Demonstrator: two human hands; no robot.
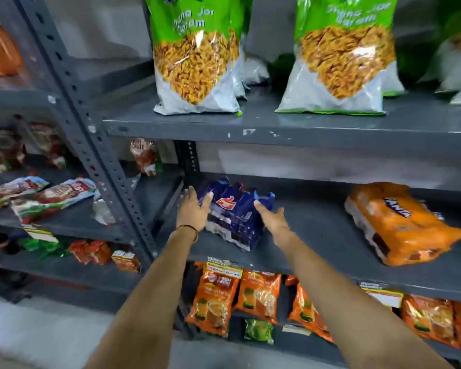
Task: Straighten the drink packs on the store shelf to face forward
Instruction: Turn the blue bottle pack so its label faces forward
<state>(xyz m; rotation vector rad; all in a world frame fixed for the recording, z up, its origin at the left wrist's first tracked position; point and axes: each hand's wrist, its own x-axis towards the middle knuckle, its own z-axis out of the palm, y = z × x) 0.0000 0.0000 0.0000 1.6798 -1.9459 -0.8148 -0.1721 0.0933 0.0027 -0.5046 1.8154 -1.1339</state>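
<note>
Drink packs lie on the middle shelf (317, 230) — a blue pack (237, 214) near its left end and an orange pack (399, 225) well apart toward the right end, both skewed, neither squared to the front edge. The left fingers (197, 198) are spread and laid against the blue pack's left side, a fingertip resting on its top wrapper; nothing is clenched. The right fingers (261, 206) are extended and loose, touching the pack's right side near its rear corner, the palm open. The left hand (193, 211) is seen with a thin bangle (189, 230) at the wrist; the right hand (273, 222) is held just beside the pack's right face. The pack is thus bracketed between both hands, not lifted — its base rests on the shelf. On the top shelf (277, 126) two green snack bags (197, 57) stand upright near the front edge. Below the middle shelf, orange pouches (216, 299) are lined along the front. To the left, a slotted upright (91, 145) divides off a neighbouring rack with red packets (53, 195) lying flat.
</note>
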